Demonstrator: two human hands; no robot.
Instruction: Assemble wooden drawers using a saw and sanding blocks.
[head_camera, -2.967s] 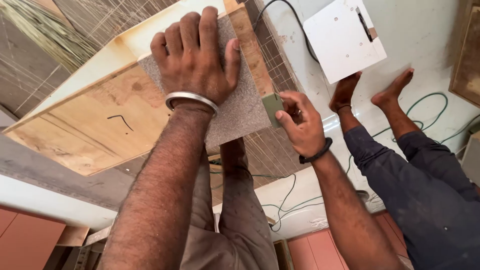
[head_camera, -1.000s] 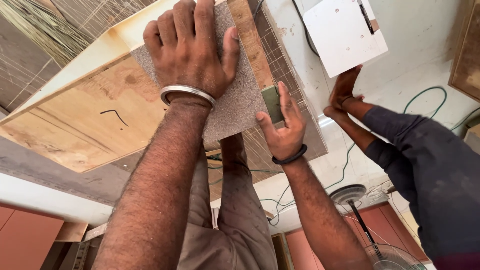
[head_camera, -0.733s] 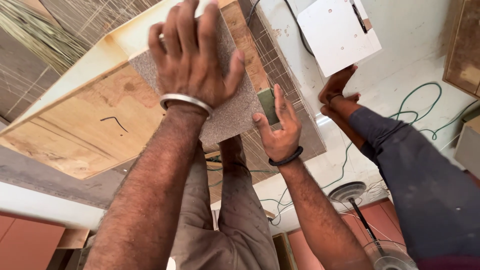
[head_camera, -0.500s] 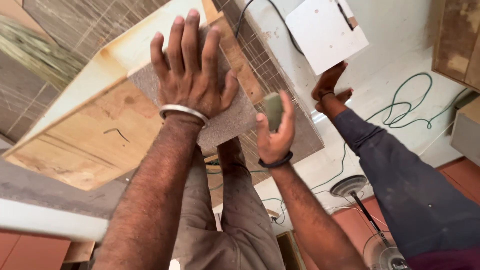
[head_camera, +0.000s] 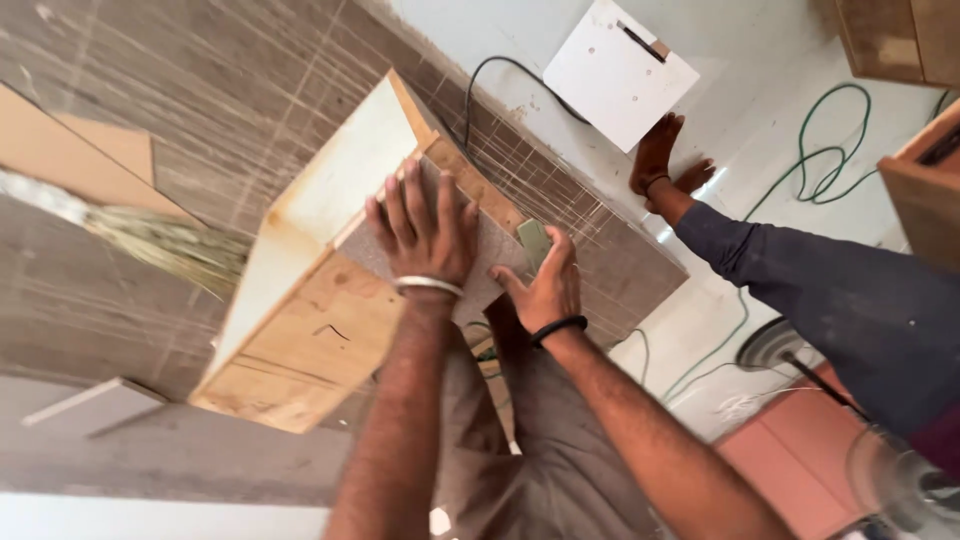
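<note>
Head view, left hand: the left hand (head_camera: 425, 235) lay flat with fingers spread, palm pressed on the grey sheet (head_camera: 480, 255); it gripped nothing, and a metal bangle (head_camera: 428, 287) circled the wrist.
Head view, right hand: the right hand (head_camera: 545, 290) sat at about 3 o'clock from the left hand, fingers curled around a small green block (head_camera: 534, 240), which it held against the right edge of the grey sheet; a black band (head_camera: 558, 327) ringed the wrist.
Head view, grey sheet: it lay on the upper face of the wooden box (head_camera: 320, 300), near the box's 2 o'clock corner, under both hands.
Head view, wooden box: pale plywood, tilted in the frame, resting on the brown wood-grain board (head_camera: 200, 120); a pencil mark showed on its side.
Head view, other person: at 2 o'clock, a dark-sleeved arm (head_camera: 800, 290) reached out, its hand (head_camera: 665, 160) on the floor just below a white square panel (head_camera: 620, 72).
Head view, surroundings: a green cable (head_camera: 830, 150) looped at 2 o'clock, a broom (head_camera: 150, 240) lay at 9 o'clock, and a fan (head_camera: 900, 480) stood at 4 o'clock.
</note>
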